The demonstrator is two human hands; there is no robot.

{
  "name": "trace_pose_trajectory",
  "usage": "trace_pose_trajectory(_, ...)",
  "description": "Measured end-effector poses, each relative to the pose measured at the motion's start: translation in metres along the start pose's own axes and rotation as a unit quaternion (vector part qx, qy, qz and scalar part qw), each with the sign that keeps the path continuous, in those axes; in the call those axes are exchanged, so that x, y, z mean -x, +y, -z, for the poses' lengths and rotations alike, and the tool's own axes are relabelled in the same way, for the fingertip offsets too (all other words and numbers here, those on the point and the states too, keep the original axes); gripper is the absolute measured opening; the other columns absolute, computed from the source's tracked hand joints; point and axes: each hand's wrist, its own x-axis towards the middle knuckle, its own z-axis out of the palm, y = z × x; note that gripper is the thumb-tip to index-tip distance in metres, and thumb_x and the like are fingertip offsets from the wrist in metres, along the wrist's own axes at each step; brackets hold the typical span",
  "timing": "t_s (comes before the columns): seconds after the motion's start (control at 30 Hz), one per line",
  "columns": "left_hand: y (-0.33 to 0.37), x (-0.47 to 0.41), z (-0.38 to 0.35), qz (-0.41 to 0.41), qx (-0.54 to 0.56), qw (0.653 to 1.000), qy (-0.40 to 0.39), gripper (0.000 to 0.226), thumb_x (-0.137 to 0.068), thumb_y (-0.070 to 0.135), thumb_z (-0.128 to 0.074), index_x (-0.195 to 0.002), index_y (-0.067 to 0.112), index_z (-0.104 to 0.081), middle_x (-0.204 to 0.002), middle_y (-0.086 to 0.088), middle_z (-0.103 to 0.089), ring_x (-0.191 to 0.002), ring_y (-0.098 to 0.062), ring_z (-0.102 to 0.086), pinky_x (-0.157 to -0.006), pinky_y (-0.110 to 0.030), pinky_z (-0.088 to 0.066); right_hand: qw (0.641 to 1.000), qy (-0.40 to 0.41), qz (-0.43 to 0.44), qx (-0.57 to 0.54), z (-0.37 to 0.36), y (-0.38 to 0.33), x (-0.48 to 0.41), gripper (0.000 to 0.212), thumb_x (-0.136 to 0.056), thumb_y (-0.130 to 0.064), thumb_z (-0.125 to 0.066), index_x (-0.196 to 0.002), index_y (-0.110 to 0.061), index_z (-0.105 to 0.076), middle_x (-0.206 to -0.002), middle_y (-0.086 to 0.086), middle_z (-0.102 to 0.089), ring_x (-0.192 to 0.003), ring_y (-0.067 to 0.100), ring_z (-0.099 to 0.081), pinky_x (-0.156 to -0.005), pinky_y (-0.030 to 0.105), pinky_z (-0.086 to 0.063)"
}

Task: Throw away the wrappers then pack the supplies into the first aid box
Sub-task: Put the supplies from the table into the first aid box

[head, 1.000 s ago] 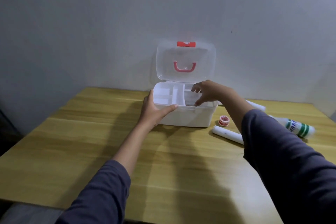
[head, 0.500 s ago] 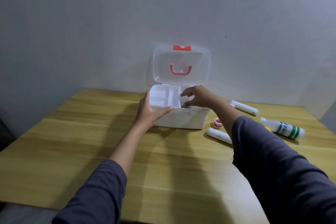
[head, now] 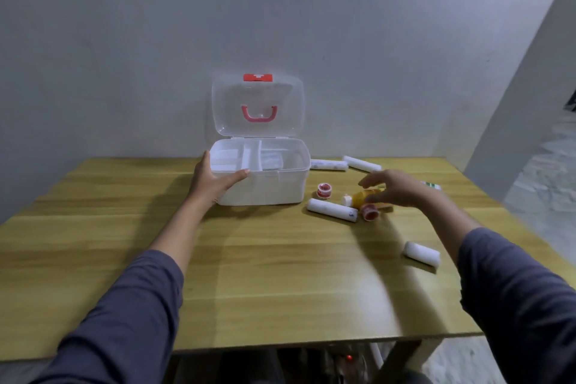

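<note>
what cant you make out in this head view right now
- Yellow plastic bottle: its label, hidden by the blurred right hand.
- Green-striped white bottle: mostly behind that hand.
- White plastic first aid box: contents hazy behind its translucent walls.
- Left hand: fingers behind the box.

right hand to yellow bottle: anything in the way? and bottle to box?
Nothing visible blocks the right hand; it hovers open right over the yellow bottle. Toward the first aid box, lid up, a red tape roll lies roughly on the table path; lifting clears it.
</note>
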Motion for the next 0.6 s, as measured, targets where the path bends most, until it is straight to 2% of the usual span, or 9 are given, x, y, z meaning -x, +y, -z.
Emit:
trace_pose_trajectory(0.13,-0.003,-0.003,-0.001,0.004,-0.002,1.000,0.001,0.110,-0.067,0.044,-0.082,-0.153,0.020,-0.017,-0.159,-0.004,-0.020,-0.146,-0.024,-0.023,-0.116,-0.042,-0.029,0.999,-0.019,-0.034,0.035,-0.009,0.005,-0.002,0.039,-0.086,-0.029,-0.060,-0.124,-0.024,-0.056,-0.130,0.007,-0.058,-0.115,0.025,-0.053,-0.094,0.034,-0.043)
trace_pose_trajectory(0.27,-0.005,-0.003,-0.001,0.003,0.010,1.000,-0.002,0.114,-0.060,0.052,-0.083,-0.151,0.024,-0.021,-0.158,-0.002,-0.024,-0.145,-0.022,-0.026,-0.115,-0.040,-0.030,0.998,-0.039,-0.047,0.029,-0.017,-0.002,-0.013,0.037,-0.090,-0.031,-0.054,-0.127,-0.026,-0.052,-0.133,0.005,-0.055,-0.110,0.023,-0.055,-0.087,0.028,-0.043)
trace_pose_trajectory(0.33,-0.005,-0.003,-0.001,0.000,0.013,1.000,0.001,0.111,-0.063,0.047,-0.084,-0.151,0.023,-0.021,-0.157,-0.001,-0.025,-0.145,-0.021,-0.026,-0.115,-0.038,-0.030,0.997,-0.055,-0.056,0.024,-0.020,-0.007,-0.019,0.039,-0.090,-0.032,-0.054,-0.128,-0.027,-0.051,-0.131,0.006,-0.055,-0.102,0.021,-0.055,-0.084,0.029,-0.046)
trace_pose_trajectory(0.43,-0.007,-0.003,-0.002,-0.011,0.018,1.000,0.007,0.109,-0.062,0.046,-0.084,-0.150,0.024,-0.023,-0.156,-0.001,-0.028,-0.143,-0.021,-0.028,-0.114,-0.039,-0.031,0.989,-0.086,-0.046,0.108,-0.024,-0.010,-0.026,0.046,-0.087,-0.031,-0.057,-0.132,-0.029,-0.046,-0.132,0.005,-0.051,-0.109,0.025,-0.054,-0.087,0.035,-0.049)
trace_pose_trajectory(0.5,-0.007,-0.003,-0.002,-0.014,0.018,1.000,0.005,0.111,-0.060,0.049,-0.084,-0.149,0.024,-0.024,-0.156,0.000,-0.028,-0.143,-0.020,-0.029,-0.114,-0.039,-0.031,0.987,-0.064,-0.023,0.144,-0.028,-0.011,-0.030,0.045,-0.086,-0.029,-0.056,-0.130,-0.027,-0.047,-0.132,0.004,-0.050,-0.115,0.026,-0.051,-0.094,0.041,-0.046)
trace_pose_trajectory(0.6,-0.008,-0.004,-0.002,-0.011,0.022,1.000,0.001,0.113,-0.058,0.051,-0.084,-0.150,0.025,-0.023,-0.156,0.000,-0.027,-0.144,-0.020,-0.027,-0.114,-0.038,-0.030,0.990,-0.034,-0.011,0.138,-0.032,-0.010,-0.033,0.042,-0.086,-0.030,-0.058,-0.127,-0.025,-0.050,-0.130,0.003,-0.052,-0.115,0.025,-0.051,-0.094,0.040,-0.045)
